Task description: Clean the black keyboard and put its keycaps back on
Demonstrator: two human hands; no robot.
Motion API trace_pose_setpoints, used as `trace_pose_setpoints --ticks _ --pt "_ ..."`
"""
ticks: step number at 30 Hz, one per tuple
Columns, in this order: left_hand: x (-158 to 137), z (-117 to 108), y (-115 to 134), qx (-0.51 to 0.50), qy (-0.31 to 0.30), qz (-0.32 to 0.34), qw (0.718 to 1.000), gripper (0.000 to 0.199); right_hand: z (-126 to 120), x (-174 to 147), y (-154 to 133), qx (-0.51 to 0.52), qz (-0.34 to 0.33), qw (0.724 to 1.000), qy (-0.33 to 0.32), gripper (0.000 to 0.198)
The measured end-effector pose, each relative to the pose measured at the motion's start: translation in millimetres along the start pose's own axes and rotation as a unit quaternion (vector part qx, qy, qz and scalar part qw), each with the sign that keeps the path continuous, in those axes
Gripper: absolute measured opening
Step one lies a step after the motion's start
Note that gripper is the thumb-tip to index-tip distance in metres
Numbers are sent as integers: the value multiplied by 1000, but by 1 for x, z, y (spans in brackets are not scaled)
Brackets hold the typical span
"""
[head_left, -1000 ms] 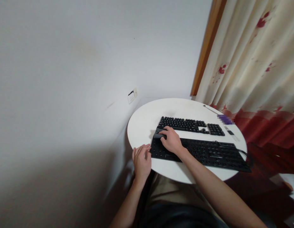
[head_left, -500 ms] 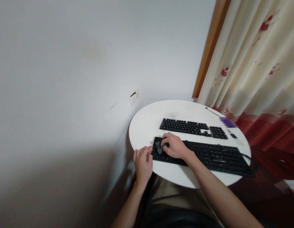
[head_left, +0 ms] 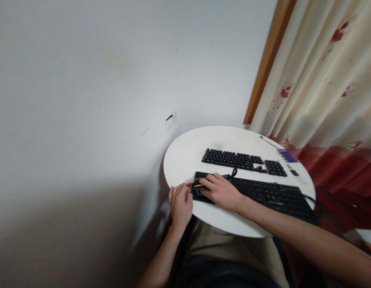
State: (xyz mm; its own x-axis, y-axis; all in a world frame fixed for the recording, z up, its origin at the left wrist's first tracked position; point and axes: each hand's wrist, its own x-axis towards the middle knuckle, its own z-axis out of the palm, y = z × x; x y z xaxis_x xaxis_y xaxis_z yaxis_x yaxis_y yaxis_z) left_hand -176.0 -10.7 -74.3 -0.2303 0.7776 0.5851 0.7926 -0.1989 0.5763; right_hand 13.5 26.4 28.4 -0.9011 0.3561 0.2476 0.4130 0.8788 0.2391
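Note:
A black keyboard base (head_left: 263, 199) with its keycaps off lies along the near side of a round white table (head_left: 185, 154). At its left end, my left hand (head_left: 181, 202) has bent fingers closed on the edge. Over that same end, my right hand (head_left: 223, 193) grips a dark, brush-like tool (head_left: 224, 176) with a cord loop at its right end. A yellow strip shows on it by my fingertips; the rest is hidden under the hand. Behind the base, black keycaps (head_left: 233, 159) lie set out in keyboard order, the number block to the right.
On the table's right side lie a purple item (head_left: 289, 155) with a thin grey strip and a small clear-and-black tool (head_left: 294, 173). A cable (head_left: 311, 198) leaves the base's right end. Left is a wall with a socket (head_left: 169, 123); right, a curtain (head_left: 317, 80).
My right hand has turned and flattened over the dark tool, which now lies lengthwise, showing its loop and yellow strip. My left hand stays at the base's left edge.

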Motion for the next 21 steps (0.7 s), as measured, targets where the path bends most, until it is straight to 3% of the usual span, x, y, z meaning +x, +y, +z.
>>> trace_pose_setpoints --ticks 10,17,21 --pt "0 2 -4 1 2 4 1000 25 1 6 5 -4 -60 998 -4 24" --pt "1 1 0 -13 1 2 1000 24 -13 -6 18 -22 1 1000 -22 24" --pt "1 0 0 -9 -3 0 1000 23 -11 -4 11 3 -28 999 -24 24"
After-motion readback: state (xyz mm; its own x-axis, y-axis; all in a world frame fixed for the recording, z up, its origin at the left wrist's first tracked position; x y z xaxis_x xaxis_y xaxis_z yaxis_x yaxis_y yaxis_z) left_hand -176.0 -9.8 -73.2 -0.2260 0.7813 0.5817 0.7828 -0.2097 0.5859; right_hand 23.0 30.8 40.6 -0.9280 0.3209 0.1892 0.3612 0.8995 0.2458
